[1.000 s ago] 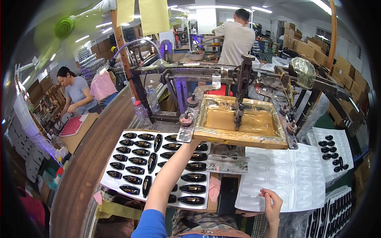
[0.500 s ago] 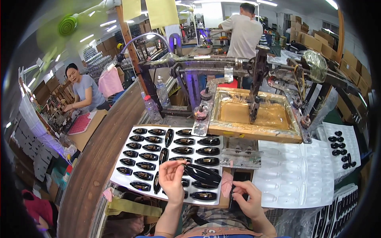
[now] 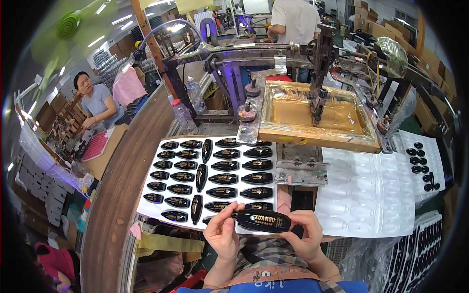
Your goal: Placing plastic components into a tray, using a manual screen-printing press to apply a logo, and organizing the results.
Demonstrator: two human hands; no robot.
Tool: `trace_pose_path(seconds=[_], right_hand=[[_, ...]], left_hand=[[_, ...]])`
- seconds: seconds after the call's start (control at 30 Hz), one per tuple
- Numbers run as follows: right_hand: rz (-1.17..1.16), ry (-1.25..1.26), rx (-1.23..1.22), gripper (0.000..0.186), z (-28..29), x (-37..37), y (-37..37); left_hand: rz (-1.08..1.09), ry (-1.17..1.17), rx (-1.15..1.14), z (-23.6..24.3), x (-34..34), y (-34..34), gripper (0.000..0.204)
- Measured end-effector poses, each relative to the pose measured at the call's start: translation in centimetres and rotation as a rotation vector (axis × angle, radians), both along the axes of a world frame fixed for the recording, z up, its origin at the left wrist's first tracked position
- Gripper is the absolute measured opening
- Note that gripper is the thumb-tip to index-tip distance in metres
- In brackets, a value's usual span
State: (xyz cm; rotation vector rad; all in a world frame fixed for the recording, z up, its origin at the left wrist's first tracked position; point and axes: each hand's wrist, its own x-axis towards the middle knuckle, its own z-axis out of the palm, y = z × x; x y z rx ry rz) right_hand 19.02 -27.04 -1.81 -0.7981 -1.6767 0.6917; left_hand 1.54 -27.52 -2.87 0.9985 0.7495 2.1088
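Both my hands hold a glossy black bottle-shaped piece (image 3: 254, 227) with gold print facing up. My left hand (image 3: 222, 238) pinches its narrow neck end between thumb and fingers. At the broad, rounded end, my right hand (image 3: 307, 235) grips it with fingertips and thumb. It lies nearly level above the near edge of a white sheet (image 3: 146, 207). Rows of similar black pieces (image 3: 223, 178) with gold print rest on that sheet, a few turned upright. Behind my right hand, a pink cloth (image 3: 283, 201) hangs partly hidden.
A wooden-framed printing screen (image 3: 320, 139) with gold ink stands beyond my hands, below a metal arm. To its right lies a white moulded sheet (image 3: 366, 195); small black parts (image 3: 417, 160) sit farther right. Plastic bottles (image 3: 182, 117) stand at the left. Two co-workers are beyond.
My right hand has left the pink cloth and now grips the piece's broad end. The piece has moved right and lower in view, and its gold print now shows. The view has tilted down.
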Motion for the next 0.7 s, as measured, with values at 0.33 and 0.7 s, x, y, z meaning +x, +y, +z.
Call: trace_pose_path(seconds=[0.33, 0.7], right_hand=[[-0.065, -0.012, 0.205, 0.041, 0.9, 0.0, -0.6], [-0.062, -0.011, 0.176, 0.041, 1.0, -0.2, -0.5]], left_hand=[[-0.032, -0.110, -0.018, 0.9, 0.2, -1.1, 0.021], [-0.041, -0.065, 0.060, 1.3, 0.0, -1.4, 0.023]])
